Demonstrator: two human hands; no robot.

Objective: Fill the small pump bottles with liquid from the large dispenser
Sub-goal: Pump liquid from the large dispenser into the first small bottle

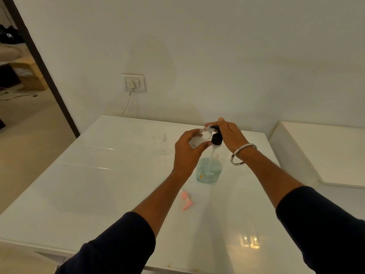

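— So, what are your hands doing right now?

— Your left hand (187,149) grips a small clear plastic bottle (199,138), fingers and thumb curled round its body, holding it tilted so its open neck points at the spout of the large dispenser. Your right hand (230,135) lies over the black pump head (216,138) of that dispenser, fingers bent across the top of it and pressing on it. A silver metal bangle (243,154) sits on that wrist.

— And where is the dispenser itself?

— The large clear dispenser bottle with pale green liquid (209,172) stands upright on the glossy white counter (88,184), directly below your two hands. The liquid fills only its lower part.

— Anything else on the counter?

— A second small clear bottle (164,143) stands upright further back, to the left of your hands and well apart from the dispenser. A pink plastic pump top (185,201) lies on its side on the counter near you, just beside your left forearm. On the wall behind, a white switch plate (134,83) has a thin cable hanging down from it. Both forearms come out of dark sleeves (118,246).
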